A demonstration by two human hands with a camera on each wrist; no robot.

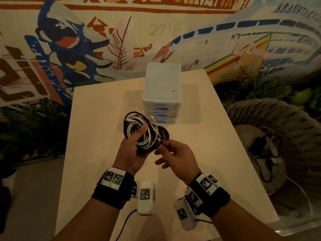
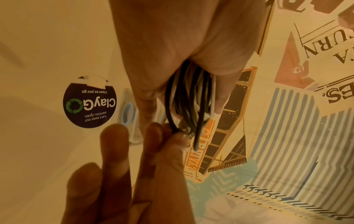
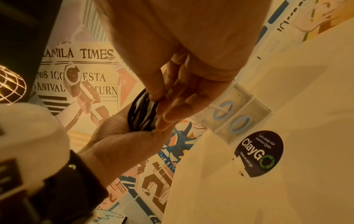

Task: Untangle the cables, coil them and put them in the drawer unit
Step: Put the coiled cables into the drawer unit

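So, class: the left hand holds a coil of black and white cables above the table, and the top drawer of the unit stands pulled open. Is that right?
Not quite. The left hand does hold the cable coil above the table, but the drawer unit has all three drawers shut, as the head view shows.

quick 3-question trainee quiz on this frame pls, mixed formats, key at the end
1. True or false: the left hand holds the coiled cables up off the table.
2. Multiple choice: the drawers of the drawer unit are A) all shut, B) top one pulled out, C) removed.
3. Fill in: the round dark sticker on the table reads "Clay__".

Key:
1. True. The thumb lies across the coil of black and white cables, and the right hand pinches the coil's near edge.
2. A. All three blue-handled fronts sit flush.
3. "Go", per the wrist views.
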